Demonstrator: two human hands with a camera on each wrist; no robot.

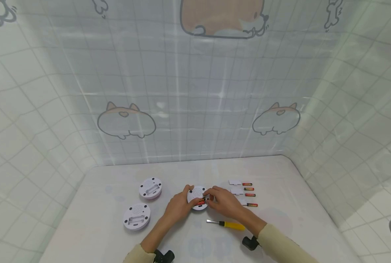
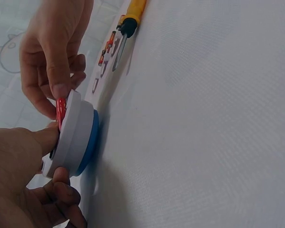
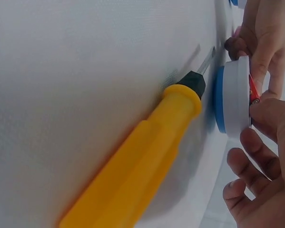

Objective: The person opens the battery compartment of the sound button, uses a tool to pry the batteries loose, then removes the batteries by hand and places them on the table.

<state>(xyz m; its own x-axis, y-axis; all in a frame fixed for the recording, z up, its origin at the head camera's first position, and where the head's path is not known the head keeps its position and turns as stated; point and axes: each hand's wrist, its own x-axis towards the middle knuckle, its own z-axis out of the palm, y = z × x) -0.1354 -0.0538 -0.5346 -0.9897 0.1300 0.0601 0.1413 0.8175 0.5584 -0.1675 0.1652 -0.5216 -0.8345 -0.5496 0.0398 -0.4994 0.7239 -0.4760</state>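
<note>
My left hand (image 1: 177, 206) grips a round white device (image 1: 196, 192) by its left side, its perforated face up. A blue base band shows under the white body (image 2: 75, 130) in the left wrist view. Red batteries (image 1: 200, 202) lie at the device's slot, with my left thumb against them. From the right, my right hand (image 1: 227, 203) pinches the end of a red battery (image 2: 61, 113) between thumb and finger at the slot. Its other fingers are loosely bent in the right wrist view. The slot's inside is mostly hidden by the hands.
Two more round white devices, one at the back (image 1: 151, 188) and one nearer (image 1: 137, 217), stand left with bare slots. Right of the hands lie white covers (image 1: 236, 190) and several red batteries (image 1: 250, 195). A yellow-handled screwdriver (image 1: 233, 225) lies in front. Patterned curtains surround the table (image 1: 93, 204).
</note>
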